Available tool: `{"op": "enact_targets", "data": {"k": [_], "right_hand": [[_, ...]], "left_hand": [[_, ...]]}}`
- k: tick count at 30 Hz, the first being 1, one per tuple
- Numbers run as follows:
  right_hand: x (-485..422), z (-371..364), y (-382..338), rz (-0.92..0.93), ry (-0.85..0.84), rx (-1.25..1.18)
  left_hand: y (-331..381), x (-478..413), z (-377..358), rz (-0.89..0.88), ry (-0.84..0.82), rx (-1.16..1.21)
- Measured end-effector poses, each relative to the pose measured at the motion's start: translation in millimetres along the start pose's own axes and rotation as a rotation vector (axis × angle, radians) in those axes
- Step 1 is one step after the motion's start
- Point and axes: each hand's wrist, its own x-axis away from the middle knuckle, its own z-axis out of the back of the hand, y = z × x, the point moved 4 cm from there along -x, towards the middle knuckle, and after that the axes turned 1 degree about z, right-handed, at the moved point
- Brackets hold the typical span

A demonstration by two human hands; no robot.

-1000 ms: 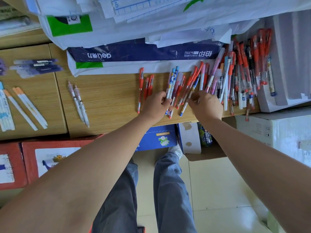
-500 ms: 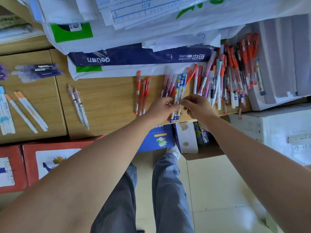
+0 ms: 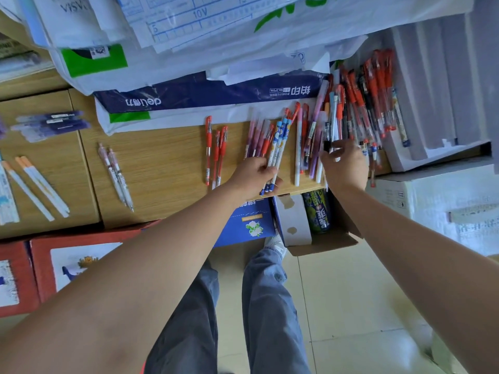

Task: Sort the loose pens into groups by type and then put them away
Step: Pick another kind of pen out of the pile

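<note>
Slippage is the chief risk; the blue patterned pens (image 3: 278, 147), just left of the mixed pile (image 3: 361, 109), are pinched in the curled left hand (image 3: 253, 175) with tips overhanging the bench (image 3: 162, 157) edge, so one may be dropped; the right hand (image 3: 345, 166) is blurred at the pile's near end, its grip unreadable; neighbouring pens may be swept off.

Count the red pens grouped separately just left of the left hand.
3, side by side on the wooden desktop: left red plastic pen, middle pen, right pen. None appear hidden.

sorted pens (image 3: 216, 153) left on desk (image 3: 162, 163), pile (image 3: 359, 114) right
</note>
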Motion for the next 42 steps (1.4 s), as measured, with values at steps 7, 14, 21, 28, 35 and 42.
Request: {"op": "enact_targets", "data": {"k": [7,14,21,28,35,42], "right_hand": [[0.5,-24.7,-12.6,0.167,-0.100,0.102],[-4.7,-17.6,-4.9,0.137,-0.192,0.063],[-3.7,-14.6,-8.6,0.047,-0.117,-0.158],[8.7,-31.5,-40.6,0.097,-0.421,-0.235],[36.8,-74.4,-107.4,0.245,-0.441,0.013],[44.7,-115.7,-120.6,0.223,-0.299,0.265]], "left_hand": [[-3.1,-7.1,1.0,-0.018,0.060,0.004],[-3.4,-11.7,1.0,-0.048,0.087,-0.091],[-6.5,-9.8,11.8,-0.042,0.112,-0.092],[-5.1,0.4,27.7,-0.116,0.217,-0.049],[-17.0,25.4,82.8,-0.086,0.314,-0.002],[-54.4,42.1,132.1,-0.068,0.246,0.057]]}}
